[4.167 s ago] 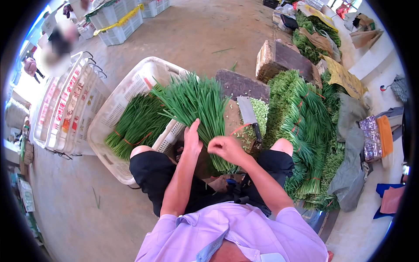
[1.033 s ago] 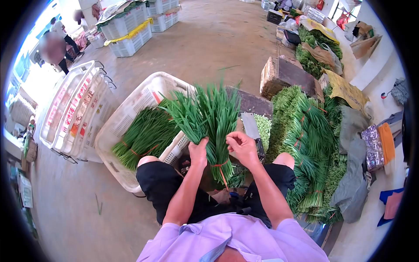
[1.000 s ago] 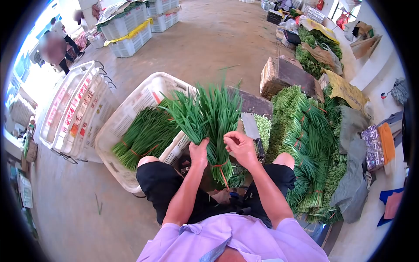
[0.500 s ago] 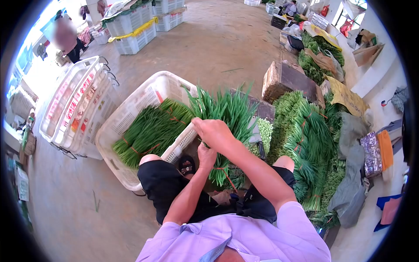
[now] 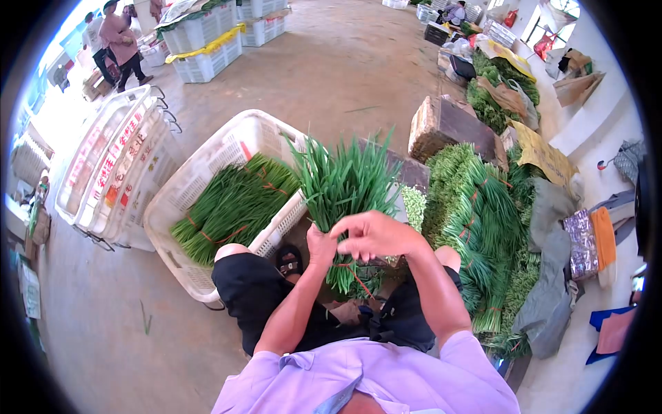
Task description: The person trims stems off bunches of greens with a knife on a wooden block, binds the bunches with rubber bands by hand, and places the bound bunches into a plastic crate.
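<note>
Upright between my knees stands a bunch of chives [image 5: 348,183], its leaves fanning out at the top. My left hand [image 5: 321,245] is closed round its lower left side. On the right, my right hand [image 5: 376,234] is in front of the bunch, fingers apart and partly bent, with nothing seen in them. Beneath the hands, a red band [image 5: 360,277] shows by the lower green stems. The white plastic crate [image 5: 196,148] at my left knee holds tied bundles of chives [image 5: 231,207].
To my right lie heaped chive bundles [image 5: 493,221] with red ties, beside a grey sheet [image 5: 548,297]. A worn box [image 5: 452,131] stands beyond them. Stacked white crates [image 5: 114,162] are at left, more crates [image 5: 207,62] behind. Two people [image 5: 123,45] are at the far left.
My right hand has moved down and right from the leaves, and its fingers have spread. My left hand stays on the bunch. Two people now show more clearly at the far left.
</note>
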Demonstrator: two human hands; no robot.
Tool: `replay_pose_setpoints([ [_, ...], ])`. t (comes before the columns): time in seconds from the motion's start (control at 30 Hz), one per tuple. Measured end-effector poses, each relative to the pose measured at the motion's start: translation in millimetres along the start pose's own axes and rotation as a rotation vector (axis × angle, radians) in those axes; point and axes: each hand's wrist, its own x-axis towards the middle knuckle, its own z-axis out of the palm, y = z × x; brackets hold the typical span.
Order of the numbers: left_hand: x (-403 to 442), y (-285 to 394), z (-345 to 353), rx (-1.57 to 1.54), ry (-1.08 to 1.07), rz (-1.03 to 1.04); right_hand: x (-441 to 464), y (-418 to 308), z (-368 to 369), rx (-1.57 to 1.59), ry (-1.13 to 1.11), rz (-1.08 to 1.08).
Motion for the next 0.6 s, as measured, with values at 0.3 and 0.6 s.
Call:
replay_pose_setpoints([
  [0.3,17.6,37.6,-10.3,-0.417,0.12,-0.244,-30.5,104.0,-5.5,-0.1,-0.165,0.184],
  [0.6,18.2,31.7,-3.6,-0.726,-0.193,-0.604,-6.3,149.7,14.9,0.107,0.299,-0.012],
])
